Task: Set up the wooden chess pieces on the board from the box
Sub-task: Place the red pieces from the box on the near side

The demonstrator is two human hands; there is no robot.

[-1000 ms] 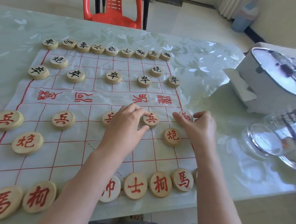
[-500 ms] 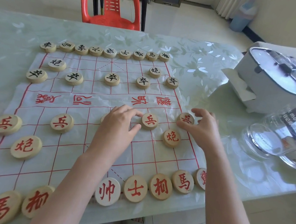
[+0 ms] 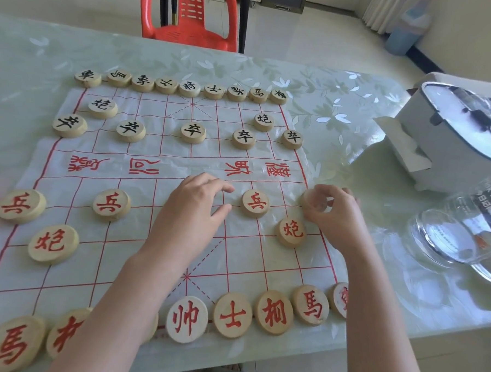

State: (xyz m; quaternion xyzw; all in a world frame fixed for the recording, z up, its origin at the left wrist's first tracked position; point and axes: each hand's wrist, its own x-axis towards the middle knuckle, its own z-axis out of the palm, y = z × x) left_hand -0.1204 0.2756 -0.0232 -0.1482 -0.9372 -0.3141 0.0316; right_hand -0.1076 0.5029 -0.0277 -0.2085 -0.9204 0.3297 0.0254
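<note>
The red row (image 3: 233,315) sits along the near edge of the board (image 3: 154,169), where that side starts. In the middle, the right hand (image 3: 335,216) has its grip pinched on a soldier piece (image 3: 311,202) at the right edge line, while the left hand (image 3: 193,211) rests loose, covering the middle spot. The black pieces (image 3: 193,132) line the far side, all set.

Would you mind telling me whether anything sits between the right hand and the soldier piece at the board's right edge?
Nothing visible does: the right hand already has its fingers around that edge soldier piece. The red cannon piece sits just nearer, apart from it.
</note>
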